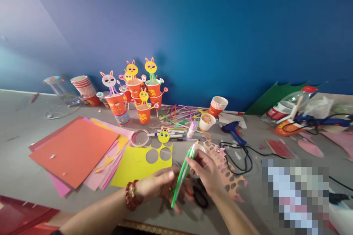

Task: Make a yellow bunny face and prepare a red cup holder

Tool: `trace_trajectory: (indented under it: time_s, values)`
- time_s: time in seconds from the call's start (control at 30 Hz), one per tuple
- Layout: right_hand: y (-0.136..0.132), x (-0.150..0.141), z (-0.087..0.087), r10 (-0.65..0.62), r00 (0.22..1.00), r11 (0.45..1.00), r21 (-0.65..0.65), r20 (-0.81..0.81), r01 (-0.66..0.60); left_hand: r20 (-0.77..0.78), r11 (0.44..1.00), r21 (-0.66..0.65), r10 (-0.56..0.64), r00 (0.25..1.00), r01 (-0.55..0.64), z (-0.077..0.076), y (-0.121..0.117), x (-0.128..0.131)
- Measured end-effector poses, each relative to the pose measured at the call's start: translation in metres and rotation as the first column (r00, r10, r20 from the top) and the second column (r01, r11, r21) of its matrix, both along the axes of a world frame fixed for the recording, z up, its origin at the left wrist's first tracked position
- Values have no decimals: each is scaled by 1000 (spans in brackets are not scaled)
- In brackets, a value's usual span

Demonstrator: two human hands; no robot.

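My right hand (pixel 205 169) pinches a small bundle of slim green and white straws (pixel 180 181) near its upper end. The bundle slants down to the left, across the fingers of my left hand (pixel 158 185). That left hand is open, its thumb stretched out and its fingers spread behind the straws; whether they touch is unclear. Under the hands lie black-handled scissors (pixel 200 195), partly hidden. A pale ring (pixel 200 149) shows just behind the right fingers. Left of the hands is a yellow sheet (pixel 138 163) with round holes, and a yellow bunny face (pixel 163 136) lies at its top edge.
Orange paper cups (pixel 143 114) with paper bunnies stand at the back. Coloured sheets (pixel 74 150) lie left. Loose straws (pixel 179 116), a glue stick (pixel 192 129) and a tape roll (pixel 139 138) lie centrally. A blue glue gun (pixel 234 132) with its cord is at right.
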State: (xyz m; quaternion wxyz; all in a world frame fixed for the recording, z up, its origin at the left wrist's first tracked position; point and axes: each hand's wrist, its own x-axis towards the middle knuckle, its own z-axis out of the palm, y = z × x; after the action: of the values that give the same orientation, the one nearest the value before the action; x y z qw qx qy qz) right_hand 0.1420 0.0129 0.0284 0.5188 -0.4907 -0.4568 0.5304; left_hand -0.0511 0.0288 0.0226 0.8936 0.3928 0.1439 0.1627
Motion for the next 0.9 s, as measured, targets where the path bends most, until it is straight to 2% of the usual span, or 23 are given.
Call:
trace_trajectory:
  time_s: [0.13, 0.37, 0.43, 0.53, 0.6, 0.67, 0.77, 0.9]
  values:
    - [-1, -1, 0, 6, 995, 999, 51, 97, -11, -96, 994, 99, 62, 993, -52, -3, -3, 2]
    - [-5, -3, 1, 129, 980, 988, 64, 151, -140, -29, 995, 94, 42, 999, -39, -12, -10, 12]
    - [-5, -1, 0, 155, 972, 984, 62, 176, -168, -77, 979, 186, 98, 992, -82, -11, -10, 12]
    - [-4, 3, -6, 145, 970, 983, 87, 196, -164, -180, 927, 331, 245, 953, -176, -7, -9, 10]
    - [-3, 5, -8, 129, 974, 986, 83, 189, -147, -222, 936, 295, 262, 939, -192, -5, -9, 9]
    - [-2, 6, -8, 133, 976, 988, 50, 173, -144, -246, 964, 211, 212, 946, -161, -2, -9, 8]
    - [-2, 5, -5, 172, 974, 984, 14, 146, -176, -262, 967, 210, 200, 944, -147, 2, -10, 8]
    - [-2, 3, -1, 202, 975, 979, -6, 96, -202, -242, 992, 90, 104, 965, -84, 9, -12, 7]
